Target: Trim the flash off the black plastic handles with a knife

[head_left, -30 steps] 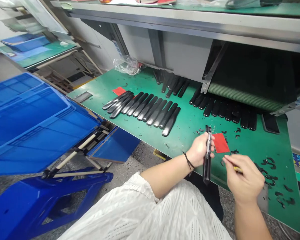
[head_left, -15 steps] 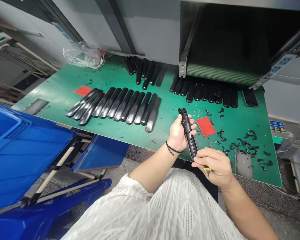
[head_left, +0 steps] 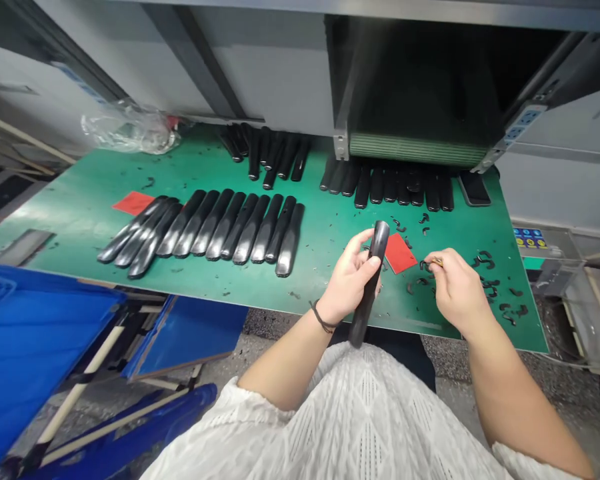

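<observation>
My left hand (head_left: pixel 349 280) is shut around a long black moulded plastic piece (head_left: pixel 373 273), which stands tilted with its rounded end up. My right hand (head_left: pixel 457 290) is apart from it, to the right, pinching a small yellow-handled tool (head_left: pixel 437 262) that the fingers mostly hide. Curled black plastic scraps (head_left: pixel 486 261) lie on the green work mat (head_left: pixel 330 287) just beyond that hand. A red pad (head_left: pixel 399 253) lies between my hands. Several similar black pieces (head_left: pixel 240 230) stand out in neat rows further up the mat.
A blue crate (head_left: pixel 30 333) and a blue board (head_left: pixel 185 337) sit left of the bench, above a blue stool (head_left: pixel 120 427). A plastic bag (head_left: pixel 127 130), a second red pad (head_left: pixel 133 203) and a phone (head_left: pixel 474 189) lie along the mat. A grey shelf frame stands behind.
The view has swung left. My left hand has turned the black piece, now showing its smooth side, and my right hand has moved away from it to the right, over the scraps.
</observation>
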Demonstrator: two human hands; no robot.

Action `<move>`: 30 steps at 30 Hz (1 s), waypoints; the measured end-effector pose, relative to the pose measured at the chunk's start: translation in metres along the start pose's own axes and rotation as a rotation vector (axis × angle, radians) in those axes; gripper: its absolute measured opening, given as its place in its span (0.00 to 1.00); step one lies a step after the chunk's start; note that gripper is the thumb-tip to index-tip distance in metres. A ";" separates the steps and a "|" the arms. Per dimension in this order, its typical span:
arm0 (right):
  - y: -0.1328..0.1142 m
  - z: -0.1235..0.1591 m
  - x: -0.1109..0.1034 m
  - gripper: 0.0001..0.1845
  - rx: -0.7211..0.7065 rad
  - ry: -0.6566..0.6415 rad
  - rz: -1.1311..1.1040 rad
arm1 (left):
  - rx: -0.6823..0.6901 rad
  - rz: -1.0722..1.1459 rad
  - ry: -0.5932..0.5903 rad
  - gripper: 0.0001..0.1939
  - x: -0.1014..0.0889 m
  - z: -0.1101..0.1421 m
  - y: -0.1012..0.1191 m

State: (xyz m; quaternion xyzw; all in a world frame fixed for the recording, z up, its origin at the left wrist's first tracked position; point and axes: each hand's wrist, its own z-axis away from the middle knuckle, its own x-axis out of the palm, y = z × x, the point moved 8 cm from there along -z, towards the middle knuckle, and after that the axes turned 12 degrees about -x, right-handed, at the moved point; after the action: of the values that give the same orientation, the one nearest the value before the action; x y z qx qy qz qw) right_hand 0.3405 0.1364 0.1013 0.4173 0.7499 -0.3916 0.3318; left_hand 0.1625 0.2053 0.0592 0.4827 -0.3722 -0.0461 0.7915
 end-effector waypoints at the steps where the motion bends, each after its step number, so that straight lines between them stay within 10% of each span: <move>1: -0.002 -0.005 -0.005 0.15 -0.024 -0.011 -0.003 | 0.002 -0.040 -0.009 0.36 0.002 0.004 -0.001; 14: -0.056 -0.064 -0.042 0.39 -0.444 -0.039 0.323 | -0.078 -0.108 -0.153 0.33 0.031 0.027 -0.009; 30: -0.062 -0.037 -0.034 0.32 -0.297 0.116 0.431 | -0.027 0.050 -0.084 0.36 0.042 0.017 -0.013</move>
State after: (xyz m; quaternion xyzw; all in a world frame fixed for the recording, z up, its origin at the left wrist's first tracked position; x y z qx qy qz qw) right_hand 0.2935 0.1343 0.1658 0.5359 0.7107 -0.1729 0.4217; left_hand 0.1856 0.1678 0.0764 0.4602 -0.4166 -0.0513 0.7823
